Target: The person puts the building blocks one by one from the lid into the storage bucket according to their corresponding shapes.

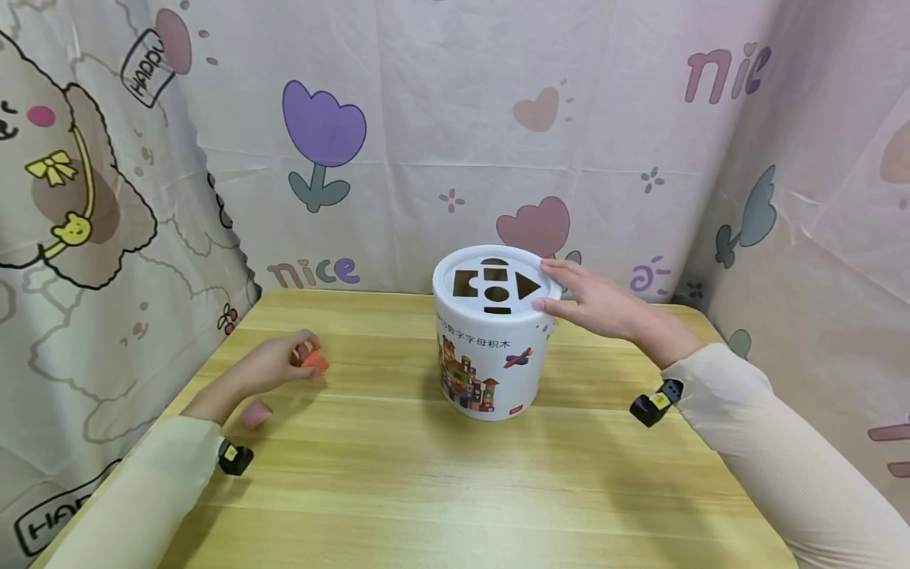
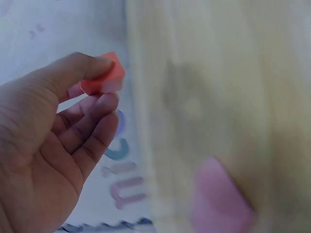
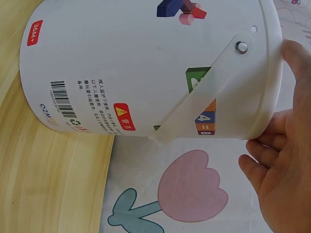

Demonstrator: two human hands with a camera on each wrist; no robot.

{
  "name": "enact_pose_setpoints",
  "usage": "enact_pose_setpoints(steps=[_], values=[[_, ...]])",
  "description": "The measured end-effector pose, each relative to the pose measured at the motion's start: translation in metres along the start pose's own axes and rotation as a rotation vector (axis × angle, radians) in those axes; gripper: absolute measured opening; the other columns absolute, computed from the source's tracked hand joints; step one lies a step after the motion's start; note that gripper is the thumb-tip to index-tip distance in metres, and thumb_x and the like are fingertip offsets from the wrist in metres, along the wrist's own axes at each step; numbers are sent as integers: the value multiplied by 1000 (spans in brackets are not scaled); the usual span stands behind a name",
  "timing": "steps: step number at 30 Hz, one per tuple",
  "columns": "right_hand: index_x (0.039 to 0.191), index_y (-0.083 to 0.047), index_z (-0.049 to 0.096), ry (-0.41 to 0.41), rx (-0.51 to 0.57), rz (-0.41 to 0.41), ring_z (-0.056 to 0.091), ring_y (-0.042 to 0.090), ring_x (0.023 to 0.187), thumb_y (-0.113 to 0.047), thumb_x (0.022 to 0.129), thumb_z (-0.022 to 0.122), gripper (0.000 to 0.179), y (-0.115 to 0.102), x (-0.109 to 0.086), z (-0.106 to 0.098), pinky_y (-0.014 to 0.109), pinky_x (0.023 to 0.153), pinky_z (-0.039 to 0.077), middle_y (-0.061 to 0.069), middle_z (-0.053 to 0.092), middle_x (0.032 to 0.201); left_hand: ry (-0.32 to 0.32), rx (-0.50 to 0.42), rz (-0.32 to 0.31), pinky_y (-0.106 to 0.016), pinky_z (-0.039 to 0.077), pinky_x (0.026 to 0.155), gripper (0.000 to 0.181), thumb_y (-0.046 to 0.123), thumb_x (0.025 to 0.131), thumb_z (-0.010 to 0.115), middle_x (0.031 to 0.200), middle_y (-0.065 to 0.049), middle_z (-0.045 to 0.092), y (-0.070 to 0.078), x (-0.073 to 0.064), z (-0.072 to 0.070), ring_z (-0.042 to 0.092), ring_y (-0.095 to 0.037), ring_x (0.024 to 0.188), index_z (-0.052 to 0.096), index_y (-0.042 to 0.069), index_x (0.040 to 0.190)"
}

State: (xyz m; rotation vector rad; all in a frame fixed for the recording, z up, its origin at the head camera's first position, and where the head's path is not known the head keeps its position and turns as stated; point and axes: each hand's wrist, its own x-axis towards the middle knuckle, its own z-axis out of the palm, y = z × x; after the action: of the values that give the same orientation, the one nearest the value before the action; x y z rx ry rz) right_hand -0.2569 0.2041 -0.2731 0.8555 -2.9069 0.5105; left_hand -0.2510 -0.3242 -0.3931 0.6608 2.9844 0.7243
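My left hand is above the table's left side, pinching a small orange block between thumb and fingers. Beneath that wrist a pink block lies on the table; it is blurred in the left wrist view. A white toy-block bucket stands upright near the table's middle. Its white lid has several shaped holes, among them a triangle, a circle and a rectangle. My right hand touches the lid's right rim, thumb and fingers spread apart. In the right wrist view, some of its fingertips hang off the rim.
The bucket's translucent handle hangs down its side. Behind the wooden table hangs a patterned curtain, which also runs along both sides. Each wrist wears a small black camera.
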Motion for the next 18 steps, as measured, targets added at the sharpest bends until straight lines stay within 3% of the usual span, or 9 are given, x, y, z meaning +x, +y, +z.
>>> enact_pose_setpoints(steps=[7,18], values=[[155,-11,28,1,8,10,26,37,142,-64,94,48,83,-1,1,1,58,112,25,10,24,159,54,10,66,-31,47,64,38,16,86,76,86,0,58,41,13,-21,55,-15,73,56,6,116],[155,-12,28,7,18,21,28,38,141,-64,93,49,83,0,0,2,59,110,27,12,25,159,95,49,150,-36,47,70,36,21,87,75,90,-3,60,127,39,-67,55,-18,79,57,8,116]])
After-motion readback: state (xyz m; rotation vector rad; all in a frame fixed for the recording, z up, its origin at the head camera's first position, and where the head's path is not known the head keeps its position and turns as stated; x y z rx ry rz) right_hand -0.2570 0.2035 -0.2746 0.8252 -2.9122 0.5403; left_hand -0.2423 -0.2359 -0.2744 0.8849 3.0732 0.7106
